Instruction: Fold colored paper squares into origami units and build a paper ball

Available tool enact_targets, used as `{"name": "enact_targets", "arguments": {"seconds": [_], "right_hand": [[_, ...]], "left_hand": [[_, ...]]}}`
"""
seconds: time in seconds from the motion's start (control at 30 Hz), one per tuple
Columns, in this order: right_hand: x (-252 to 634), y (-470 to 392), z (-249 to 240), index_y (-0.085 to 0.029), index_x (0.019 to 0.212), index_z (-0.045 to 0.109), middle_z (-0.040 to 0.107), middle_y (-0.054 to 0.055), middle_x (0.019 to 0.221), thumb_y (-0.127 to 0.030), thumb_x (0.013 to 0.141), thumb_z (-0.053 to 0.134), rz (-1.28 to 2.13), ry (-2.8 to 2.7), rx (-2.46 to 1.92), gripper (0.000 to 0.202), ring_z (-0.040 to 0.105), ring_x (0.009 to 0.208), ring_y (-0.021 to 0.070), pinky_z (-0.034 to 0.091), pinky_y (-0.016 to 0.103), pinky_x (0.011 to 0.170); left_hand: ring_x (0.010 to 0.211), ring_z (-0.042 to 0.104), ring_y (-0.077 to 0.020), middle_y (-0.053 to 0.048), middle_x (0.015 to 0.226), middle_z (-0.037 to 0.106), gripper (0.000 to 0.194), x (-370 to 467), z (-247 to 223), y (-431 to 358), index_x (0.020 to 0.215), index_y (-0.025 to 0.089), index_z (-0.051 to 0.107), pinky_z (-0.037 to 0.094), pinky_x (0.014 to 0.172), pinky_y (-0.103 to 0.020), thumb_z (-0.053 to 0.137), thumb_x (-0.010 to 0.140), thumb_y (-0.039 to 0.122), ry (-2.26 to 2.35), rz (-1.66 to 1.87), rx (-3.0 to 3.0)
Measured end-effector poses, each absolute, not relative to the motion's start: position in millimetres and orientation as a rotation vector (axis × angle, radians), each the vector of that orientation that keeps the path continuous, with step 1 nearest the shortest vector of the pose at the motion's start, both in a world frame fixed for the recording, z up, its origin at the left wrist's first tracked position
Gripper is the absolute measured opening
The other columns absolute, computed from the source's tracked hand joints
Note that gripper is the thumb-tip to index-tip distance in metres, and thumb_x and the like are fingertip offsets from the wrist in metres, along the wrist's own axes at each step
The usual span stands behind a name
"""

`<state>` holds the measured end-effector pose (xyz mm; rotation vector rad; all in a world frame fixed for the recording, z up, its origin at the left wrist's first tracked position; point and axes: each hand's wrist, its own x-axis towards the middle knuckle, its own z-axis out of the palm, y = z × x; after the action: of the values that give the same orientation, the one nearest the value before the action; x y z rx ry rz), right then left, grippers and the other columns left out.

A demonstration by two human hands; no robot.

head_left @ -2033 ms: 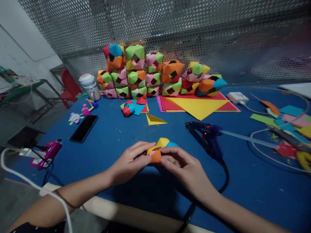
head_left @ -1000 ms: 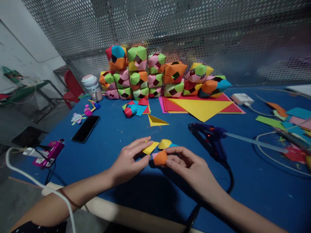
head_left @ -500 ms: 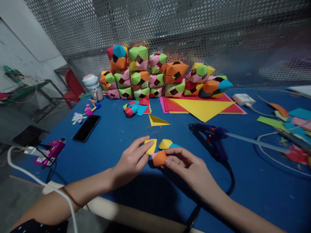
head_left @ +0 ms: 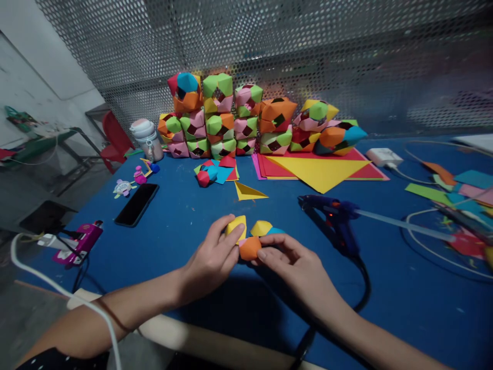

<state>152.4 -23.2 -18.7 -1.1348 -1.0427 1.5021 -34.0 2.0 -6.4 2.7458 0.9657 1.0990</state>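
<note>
Near the middle of the blue table, my left hand [head_left: 216, 252] pinches a folded yellow paper piece [head_left: 239, 225]. My right hand [head_left: 295, 259] has thumb and forefinger closed on an orange folded piece [head_left: 250, 248], which touches the yellow one along a small pink part. Just beyond my right fingertips is another yellow piece [head_left: 261, 227] with a blue part [head_left: 276, 231] beside it. A flat yellow folded triangle [head_left: 249, 192] lies farther back. To the right, a dark blue glue gun [head_left: 339, 210] rests with a clear stick in its back.
Stacked colourful paper shapes [head_left: 220, 126] line the back, beside paper sheets [head_left: 323, 172]. A phone [head_left: 137, 204], a jar [head_left: 146, 139] and a purple power strip [head_left: 79, 244] are at left. Paper scraps [head_left: 462, 198] and looping cables lie at right.
The yellow piece in my left hand has tilted and moved against the orange piece. My right hand has shifted slightly left with the orange piece.
</note>
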Motion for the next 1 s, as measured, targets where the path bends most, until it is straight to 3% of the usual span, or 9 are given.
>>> {"name": "enact_targets", "arguments": {"seconds": [0.27, 0.47, 0.6, 0.77, 1.0], "right_hand": [[150, -21, -16, -0.018, 0.089, 0.056, 0.07, 0.004, 0.079, -0.04, 0.068, 0.072, 1.481, -0.957, -1.12, 0.034, 0.068, 0.071, 0.0177, 0.053, 0.032, 0.073], [149, -21, -19, -0.017, 0.087, 0.057, 0.068, 0.002, 0.076, -0.039, 0.066, 0.074, 1.533, -0.905, -1.11, 0.035, 0.068, 0.069, 0.0168, 0.053, 0.03, 0.071], [147, -20, -21, -0.017, 0.084, 0.057, 0.066, -0.001, 0.073, -0.039, 0.064, 0.076, 1.56, -0.865, -1.107, 0.035, 0.067, 0.067, 0.0145, 0.053, 0.026, 0.068], [146, -19, -21, -0.017, 0.084, 0.057, 0.066, -0.001, 0.074, -0.038, 0.064, 0.076, 1.557, -0.846, -1.082, 0.035, 0.067, 0.067, 0.0138, 0.052, 0.026, 0.069], [150, -21, -15, -0.018, 0.089, 0.055, 0.068, 0.002, 0.073, -0.039, 0.07, 0.071, 1.482, -0.987, -1.089, 0.033, 0.066, 0.069, 0.0146, 0.052, 0.027, 0.069]], "left_hand": [[0.131, 0.032, -0.0318, -0.024, 0.139, 0.035, 0.059, -29, -9, -1, 0.139, 0.011, 0.024, 0.041, 0.102, -0.047, 0.043, 0.084, 0.004, 0.931, 1.087, 2.786], [0.133, 0.028, -0.0315, -0.023, 0.142, 0.027, 0.056, -31, -9, -1, 0.138, 0.01, 0.027, 0.04, 0.102, -0.049, 0.039, 0.084, 0.005, 0.934, 1.049, 2.713], [0.133, 0.028, -0.0304, -0.022, 0.141, 0.03, 0.055, -30, -10, -1, 0.139, 0.011, 0.026, 0.04, 0.103, -0.048, 0.038, 0.086, 0.003, 0.919, 1.076, 2.756], [0.132, 0.031, -0.0292, -0.022, 0.139, 0.03, 0.051, -28, -15, -1, 0.136, 0.011, 0.03, 0.041, 0.102, -0.046, 0.039, 0.087, 0.004, 0.962, 1.064, 2.718], [0.12, 0.046, -0.0251, -0.018, 0.126, 0.044, 0.038, -30, -4, -3, 0.122, 0.013, 0.044, 0.045, 0.097, -0.044, 0.051, 0.084, 0.015, 1.038, 1.052, 2.548]]}}
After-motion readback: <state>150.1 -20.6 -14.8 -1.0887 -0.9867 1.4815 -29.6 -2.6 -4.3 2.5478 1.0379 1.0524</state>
